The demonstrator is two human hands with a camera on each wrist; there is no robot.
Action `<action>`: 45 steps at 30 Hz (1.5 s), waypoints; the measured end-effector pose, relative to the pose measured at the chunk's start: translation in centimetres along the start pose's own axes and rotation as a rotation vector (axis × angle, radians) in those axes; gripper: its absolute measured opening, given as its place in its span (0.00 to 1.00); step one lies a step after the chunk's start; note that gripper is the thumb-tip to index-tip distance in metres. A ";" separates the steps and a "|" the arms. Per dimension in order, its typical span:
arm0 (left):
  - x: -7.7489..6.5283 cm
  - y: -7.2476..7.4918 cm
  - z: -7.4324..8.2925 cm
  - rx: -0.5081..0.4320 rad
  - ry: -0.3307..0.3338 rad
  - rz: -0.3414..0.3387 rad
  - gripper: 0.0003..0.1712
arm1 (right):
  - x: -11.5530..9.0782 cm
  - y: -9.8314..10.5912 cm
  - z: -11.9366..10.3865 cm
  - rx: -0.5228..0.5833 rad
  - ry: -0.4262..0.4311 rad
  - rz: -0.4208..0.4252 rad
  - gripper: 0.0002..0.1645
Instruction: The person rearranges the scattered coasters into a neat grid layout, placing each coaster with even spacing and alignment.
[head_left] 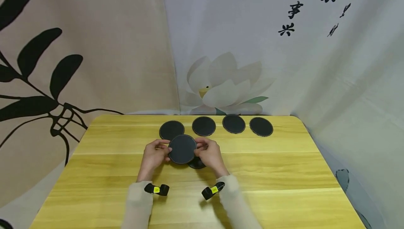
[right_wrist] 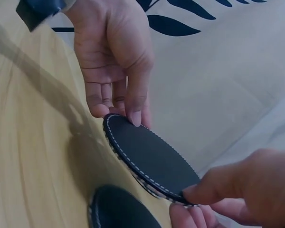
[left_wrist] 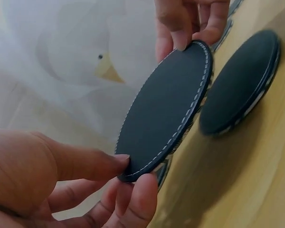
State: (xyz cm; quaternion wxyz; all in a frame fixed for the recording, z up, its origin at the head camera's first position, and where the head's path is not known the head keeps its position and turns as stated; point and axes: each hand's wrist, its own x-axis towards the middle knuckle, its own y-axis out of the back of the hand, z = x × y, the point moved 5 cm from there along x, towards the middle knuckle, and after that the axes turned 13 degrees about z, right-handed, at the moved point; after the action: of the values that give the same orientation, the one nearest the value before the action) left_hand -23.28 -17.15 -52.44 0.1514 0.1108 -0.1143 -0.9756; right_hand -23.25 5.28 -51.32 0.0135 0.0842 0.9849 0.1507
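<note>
A round black coaster (head_left: 182, 149) with pale stitching round its rim is held above the table between both hands. My left hand (head_left: 155, 155) pinches its left edge, thumb on top and fingers beneath. On the opposite edge my right hand (head_left: 209, 153) pinches it the same way. In the left wrist view the coaster (left_wrist: 164, 107) is tilted. Below it and slightly to the right, another black coaster (head_left: 197, 163) is partly hidden. Just behind the held one, a further coaster (head_left: 171, 129) lies on the table, its lower edge covered.
Along the back of the wooden table (head_left: 284, 173) lie more black coasters, among them a left one (head_left: 203, 126), a middle one (head_left: 234, 123) and a right one (head_left: 261, 126). A printed cloth (head_left: 135, 46) hangs behind the table's far edge.
</note>
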 end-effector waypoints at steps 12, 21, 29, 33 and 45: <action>-1.7 -3.1 0.2 -0.091 -0.013 -0.023 0.16 | -0.2 3.7 1.0 -0.022 -0.040 0.009 0.21; -2.7 -5.0 0.3 -0.080 -0.050 -0.027 0.16 | -0.4 5.8 1.6 0.004 -0.056 0.015 0.20; -3.2 -6.2 0.5 -0.085 -0.071 -0.036 0.15 | -0.3 7.2 2.1 -0.037 -0.041 0.033 0.19; -3.7 -6.7 0.6 -0.089 -0.081 -0.043 0.15 | -0.3 7.8 2.3 -0.026 -0.049 0.022 0.19; -4.7 -8.5 0.6 -0.115 -0.082 -0.070 0.16 | 0.4 9.4 3.2 -0.041 -0.085 0.040 0.17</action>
State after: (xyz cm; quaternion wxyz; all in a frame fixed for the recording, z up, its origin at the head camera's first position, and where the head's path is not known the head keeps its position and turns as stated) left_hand -21.40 -7.60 -53.17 0.1187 0.0658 -0.0601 -0.9889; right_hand -21.93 15.14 -51.59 0.0541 0.1101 0.9782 0.1675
